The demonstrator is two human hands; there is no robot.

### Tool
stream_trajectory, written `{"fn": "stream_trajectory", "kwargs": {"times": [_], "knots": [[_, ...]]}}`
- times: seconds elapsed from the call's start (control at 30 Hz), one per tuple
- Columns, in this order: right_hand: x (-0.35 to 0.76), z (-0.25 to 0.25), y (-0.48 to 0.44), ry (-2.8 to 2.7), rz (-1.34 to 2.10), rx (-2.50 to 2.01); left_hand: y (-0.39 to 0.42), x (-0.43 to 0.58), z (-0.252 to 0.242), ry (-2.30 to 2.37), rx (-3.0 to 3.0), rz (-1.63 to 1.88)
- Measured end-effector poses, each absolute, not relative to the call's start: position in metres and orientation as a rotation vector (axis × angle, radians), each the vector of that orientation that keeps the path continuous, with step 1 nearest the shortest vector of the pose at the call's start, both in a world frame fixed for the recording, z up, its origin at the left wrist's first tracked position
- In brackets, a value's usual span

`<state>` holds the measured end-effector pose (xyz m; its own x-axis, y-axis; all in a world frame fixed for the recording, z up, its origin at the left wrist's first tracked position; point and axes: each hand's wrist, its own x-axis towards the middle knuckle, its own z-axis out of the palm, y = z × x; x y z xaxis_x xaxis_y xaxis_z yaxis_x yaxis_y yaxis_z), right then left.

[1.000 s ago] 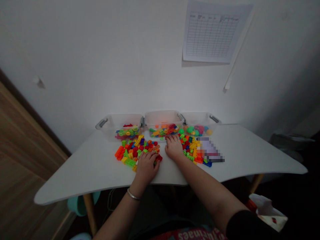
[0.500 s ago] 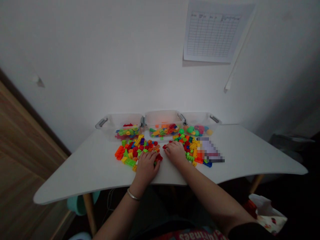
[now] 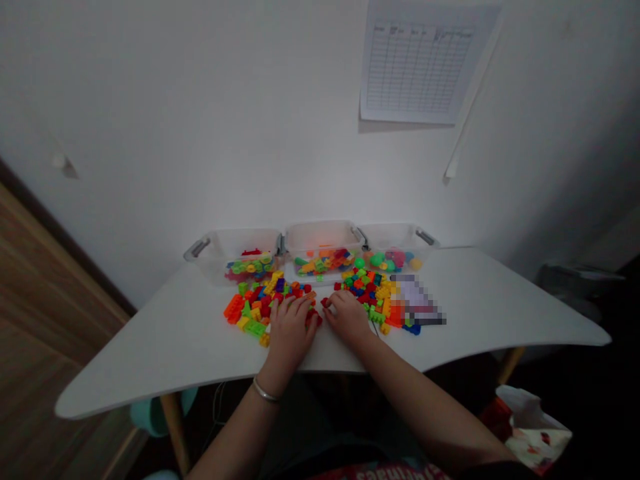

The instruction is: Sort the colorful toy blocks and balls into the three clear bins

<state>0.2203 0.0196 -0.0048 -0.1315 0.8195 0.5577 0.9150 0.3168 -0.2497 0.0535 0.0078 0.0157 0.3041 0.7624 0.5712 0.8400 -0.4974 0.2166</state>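
Note:
My left hand [image 3: 290, 328] lies over the right side of a pile of coloured toy bricks [image 3: 256, 312], fingers spread and reaching forward. Red bricks [image 3: 314, 319] show beside its thumb and fingertips; part of them is hidden under the hand. My right hand [image 3: 349, 321] is closed, with a small red brick [image 3: 325, 303] pinched at its fingertips, just above the white table between the two piles. To its right spreads a second pile of bricks [image 3: 373, 288] in red, yellow, green, orange and blue.
Three clear plastic bins stand along the wall: the left [image 3: 213, 263] and middle [image 3: 300, 233] hold coloured pieces, the right [image 3: 395, 233] holds round pieces. A pixelated flat object [image 3: 417, 300] lies by the right pile. A printed sheet [image 3: 417, 73] hangs above the white table [image 3: 500, 300].
My right hand has come slightly left and down with the red brick, closer to my left hand. The left hand's fingers reach a little farther over the pile. The view has shifted slightly.

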Motion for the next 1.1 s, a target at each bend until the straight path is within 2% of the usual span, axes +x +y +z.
{"fn": "stream_trajectory", "kwargs": {"times": [0.23, 0.37, 0.53, 0.77, 0.93, 1.1], "knots": [[0.226, -0.003, 0.019, -1.925, -0.252, -1.459, 0.036, 0.077, 0.038, -1.624, -2.836, -1.012], [0.229, -0.003, 0.019, -1.877, -0.217, -1.416, 0.046, 0.085, 0.036, -1.648, -3.012, -1.237], [0.232, -0.005, 0.015, -1.798, -0.094, -1.398, 0.060, 0.080, 0.041, -1.909, -3.201, -1.444], [0.236, -0.006, 0.010, -1.795, -0.073, -1.419, 0.108, 0.066, 0.102, -1.504, -2.767, -1.661], [0.235, -0.001, 0.011, -1.952, -0.001, -1.314, 0.147, 0.075, 0.123, -1.394, -2.652, -1.475], [0.234, 0.002, 0.010, -2.053, 0.033, -1.291, 0.166, 0.097, 0.120, -1.663, -2.683, -1.106]]}}
